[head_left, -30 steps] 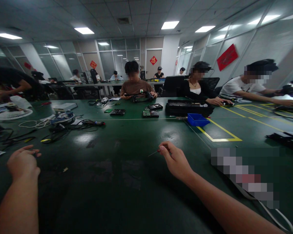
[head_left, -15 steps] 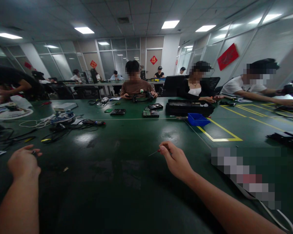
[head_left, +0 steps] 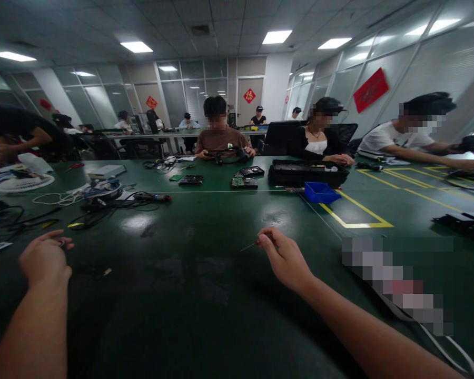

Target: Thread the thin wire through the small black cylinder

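Observation:
My right hand (head_left: 282, 252) is closed around the handle of a screwdriver (head_left: 248, 247), whose thin metal shaft points left, just above the green table (head_left: 161, 305). Over the table's left side, my left hand (head_left: 45, 258) is curled with its back toward me. A small dark thing (head_left: 62, 243) shows at its fingertips, too small and too hidden to name. Between the hands, nearer the left, a small pale scrap (head_left: 108, 272) lies on the tabletop.
Hard drives (head_left: 244, 182) and a blue bin (head_left: 321, 192) lie farther back, by a long black case (head_left: 308, 172). Tangled cables (head_left: 102, 202) are at left. A blurred-out strip with a white cord (head_left: 450, 345) lies at right. Several people sit across the table.
My left hand has moved slightly right, with the small dark thing still at its fingertips. My right hand and the screwdriver have stayed almost in place.

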Motion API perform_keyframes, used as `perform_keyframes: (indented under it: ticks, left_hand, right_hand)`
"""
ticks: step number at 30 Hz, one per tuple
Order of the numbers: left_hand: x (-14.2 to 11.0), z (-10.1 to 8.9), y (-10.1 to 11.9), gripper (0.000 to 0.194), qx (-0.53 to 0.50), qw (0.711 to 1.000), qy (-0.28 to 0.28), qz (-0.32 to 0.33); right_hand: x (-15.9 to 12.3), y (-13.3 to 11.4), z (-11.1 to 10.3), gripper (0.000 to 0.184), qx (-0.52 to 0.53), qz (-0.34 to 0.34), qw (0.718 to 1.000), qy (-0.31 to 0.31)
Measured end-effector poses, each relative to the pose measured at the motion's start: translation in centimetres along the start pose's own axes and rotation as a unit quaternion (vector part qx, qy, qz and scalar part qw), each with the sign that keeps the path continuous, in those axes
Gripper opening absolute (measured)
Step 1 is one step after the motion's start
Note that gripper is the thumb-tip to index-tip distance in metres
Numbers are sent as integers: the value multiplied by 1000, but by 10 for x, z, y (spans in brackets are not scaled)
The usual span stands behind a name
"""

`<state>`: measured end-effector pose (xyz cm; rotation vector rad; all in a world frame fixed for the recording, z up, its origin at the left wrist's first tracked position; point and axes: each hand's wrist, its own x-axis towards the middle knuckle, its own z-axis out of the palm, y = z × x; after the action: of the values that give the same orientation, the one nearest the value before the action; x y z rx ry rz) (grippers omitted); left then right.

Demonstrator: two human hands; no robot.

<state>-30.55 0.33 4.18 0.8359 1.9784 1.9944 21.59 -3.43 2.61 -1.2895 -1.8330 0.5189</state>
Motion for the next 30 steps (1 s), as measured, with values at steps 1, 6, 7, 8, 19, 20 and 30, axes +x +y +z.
perform_keyframes:
  ticks: [1,6,7,8,19,20,30]
  left_hand:
    - [-6,5,6,17,-22,1000,-3,-7]
    - [-50,45,44,22,-110,991,-20,-73]
    - [-61,56,51,26,-134,985,-74,-81]
    - [-74,66,57,32,-159,978,-109,-84]
    - [-230,155,73,35,-32,849,-527,-17]
    - [-240,158,70,34,-29,831,-556,1]
    - [-262,155,35,52,77,789,-589,155]
  right_hand:
    - [0,0,0,20,1,0,1000,0]
    - [0,2,2,21,13,4,1000,-1]
    - [-1,2,1,21,14,9,1000,-2]
    - [-1,2,1,22,15,14,1000,-4]
    - [0,-3,-8,27,3,7,1000,15]
    - [0,-4,-9,27,-3,2,1000,21]
    - [-7,2,-8,19,144,-18,982,122]
